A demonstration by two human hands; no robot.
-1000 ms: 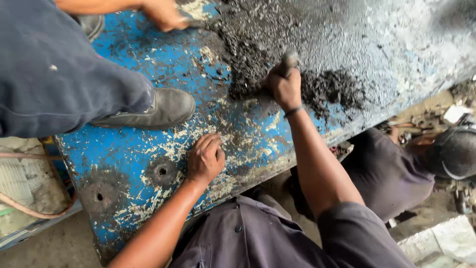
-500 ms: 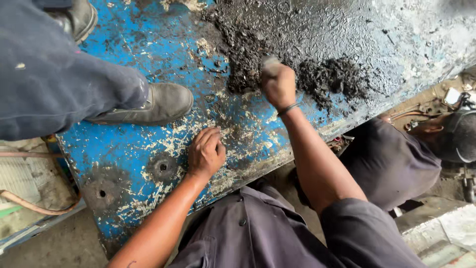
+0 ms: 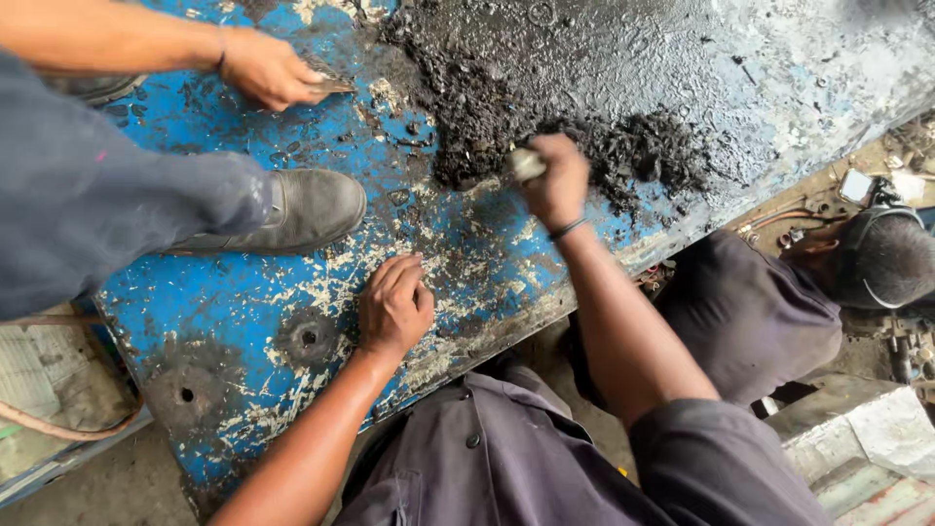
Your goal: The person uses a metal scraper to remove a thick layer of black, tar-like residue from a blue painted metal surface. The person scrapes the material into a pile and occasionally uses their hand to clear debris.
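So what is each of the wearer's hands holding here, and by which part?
The right hand grips a scraping tool by its handle, whose pale end shows; the blade is hidden. The left hand holds nothing, lying on the blue panel.

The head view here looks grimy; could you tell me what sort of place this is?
Probably a vehicle or metal repair workshop. A chipped blue metal panel is caked with black sludge, the right hand scrapes it with a tool, and metal parts lie on the floor.
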